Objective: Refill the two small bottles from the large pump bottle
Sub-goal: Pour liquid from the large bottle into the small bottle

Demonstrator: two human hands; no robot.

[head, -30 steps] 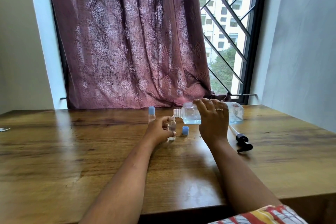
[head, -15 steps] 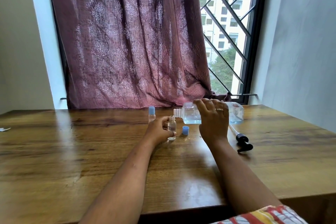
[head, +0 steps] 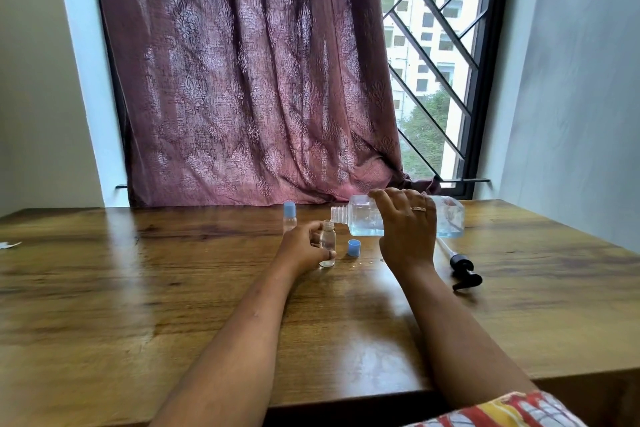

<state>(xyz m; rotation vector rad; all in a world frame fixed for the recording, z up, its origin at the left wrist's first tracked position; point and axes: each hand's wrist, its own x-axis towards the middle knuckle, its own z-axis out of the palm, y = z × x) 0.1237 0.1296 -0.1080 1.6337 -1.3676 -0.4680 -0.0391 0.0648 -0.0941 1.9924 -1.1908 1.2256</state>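
Right hand (head: 408, 229) is tipping 1 clear large bottle (head: 450, 220), liquid pale blue, over 1 uncapped small bottle (head: 327, 243) the left hand (head: 304, 248) is gripping; 1 capped small bottle (head: 289, 217) is standing at 10 o'clock.

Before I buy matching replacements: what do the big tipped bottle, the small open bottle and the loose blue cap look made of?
The large bottle looks like clear glossy plastic: see-through walls, moulded threaded neck, bluish liquid visible inside. The small open bottle, held by the left hand, is clear too; plastic or glass cannot be told. The loose cap looks like matte opaque blue plastic, evenly coloured.
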